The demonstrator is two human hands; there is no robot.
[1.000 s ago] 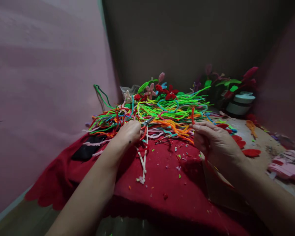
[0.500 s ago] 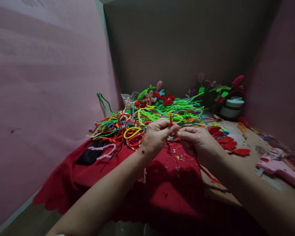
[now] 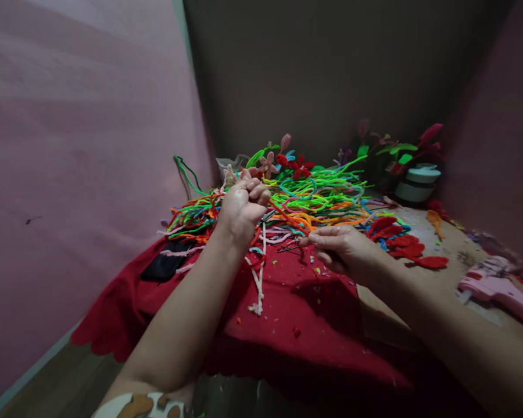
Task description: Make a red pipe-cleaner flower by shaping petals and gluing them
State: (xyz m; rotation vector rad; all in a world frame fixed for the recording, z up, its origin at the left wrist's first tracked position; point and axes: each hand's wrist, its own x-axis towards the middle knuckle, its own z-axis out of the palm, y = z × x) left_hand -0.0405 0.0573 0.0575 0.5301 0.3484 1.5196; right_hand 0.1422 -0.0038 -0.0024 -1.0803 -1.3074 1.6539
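Note:
A red pipe cleaner (image 3: 289, 216) stretches at a slant between my two hands over the front of the pile. Curled around its upper left end are the fingers of my left hand (image 3: 243, 207), palm partly turned up. My right hand (image 3: 347, 245) pinches the lower right end between thumb and fingertips. Behind and beneath the hands lies a heap of pipe cleaners (image 3: 326, 188) in green, yellow, orange and other colours. Red fuzzy petals (image 3: 412, 251) lie just right of my right hand. A pale pipe cleaner (image 3: 258, 278) lies bent on the red cloth below.
Finished fuzzy flowers (image 3: 301, 167) stand at the back of the heap. A black phone (image 3: 161, 266) lies at left on the red tablecloth (image 3: 279, 337). At right are a pink glue gun (image 3: 494, 284) and a lidded jar (image 3: 416, 184). Walls enclose the table.
My left hand has moved up and left, away from the right hand, and its palm has turned upward. The red pipe cleaner now runs straight between the hands.

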